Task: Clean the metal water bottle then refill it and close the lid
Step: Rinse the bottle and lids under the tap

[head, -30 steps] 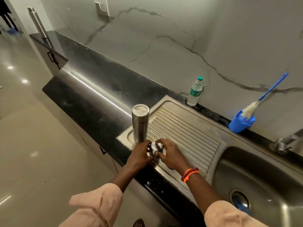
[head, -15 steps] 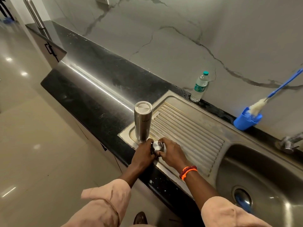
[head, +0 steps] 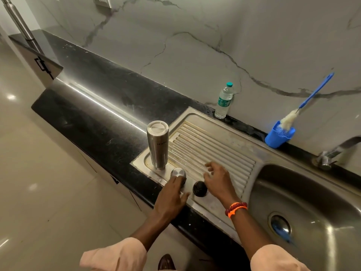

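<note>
The bottle stands inverted at the drainboard's left corner. Just right of it, the left hand touches the steel cap with relaxed fingers. Beyond lies a black stopper; the right hand hovers loose, empty.

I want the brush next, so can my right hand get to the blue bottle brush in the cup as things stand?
Probably yes: the right hand is open and holds nothing, and only bare draining board lies between it and the bottle brush.
</note>
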